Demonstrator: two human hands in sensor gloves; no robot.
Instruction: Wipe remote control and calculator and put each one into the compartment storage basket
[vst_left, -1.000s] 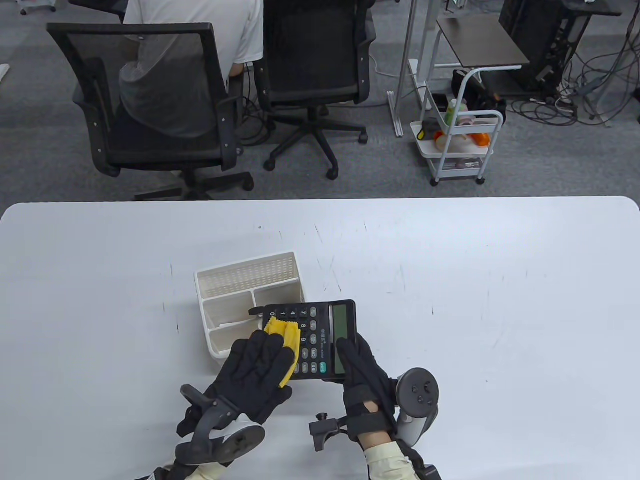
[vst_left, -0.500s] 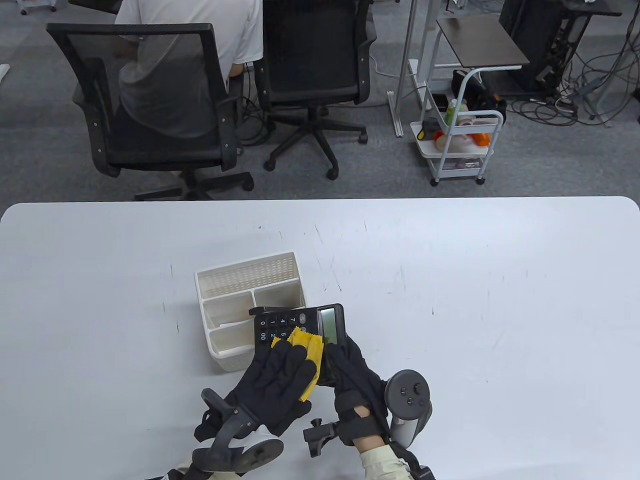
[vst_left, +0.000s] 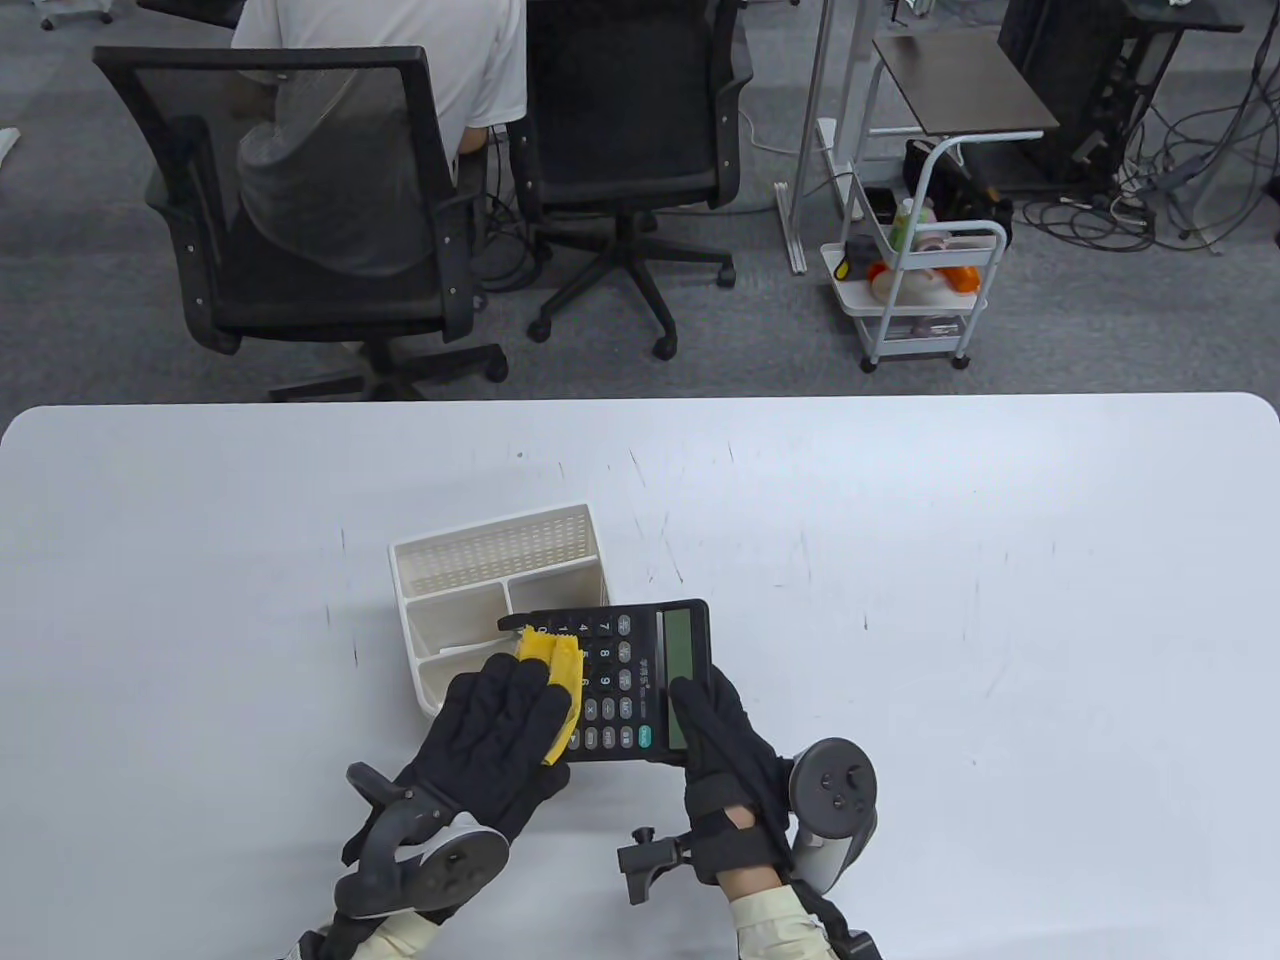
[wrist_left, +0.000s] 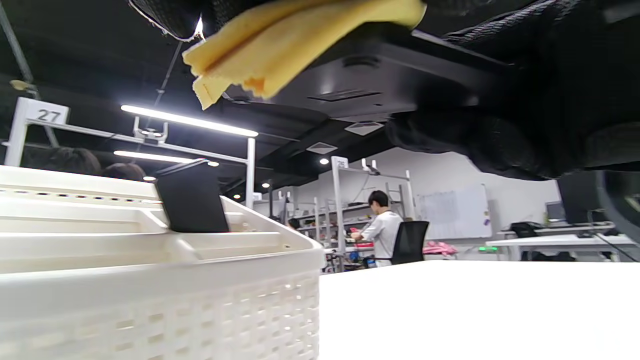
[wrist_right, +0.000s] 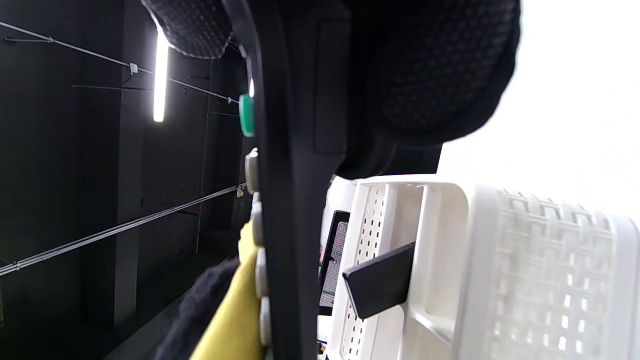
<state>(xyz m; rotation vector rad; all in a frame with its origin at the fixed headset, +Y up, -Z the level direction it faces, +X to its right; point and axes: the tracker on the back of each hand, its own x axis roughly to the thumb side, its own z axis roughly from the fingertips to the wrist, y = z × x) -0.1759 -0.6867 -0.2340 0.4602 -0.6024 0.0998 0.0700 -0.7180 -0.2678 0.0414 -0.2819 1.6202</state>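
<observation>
Left hand (vst_left: 500, 740) lies flat, fingers extended; right hand (vst_left: 725, 755) fingers curled, gripping.

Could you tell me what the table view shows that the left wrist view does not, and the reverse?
Only the table view shows the black desktop calculator's keys and display, the right hand gripping its display end, and the left hand pressing the cloth down. Only the left wrist view shows the calculator's underside and a dark flat object standing in the basket. Both show the yellow wiping cloth and the white perforated plastic compartment basket.
</observation>
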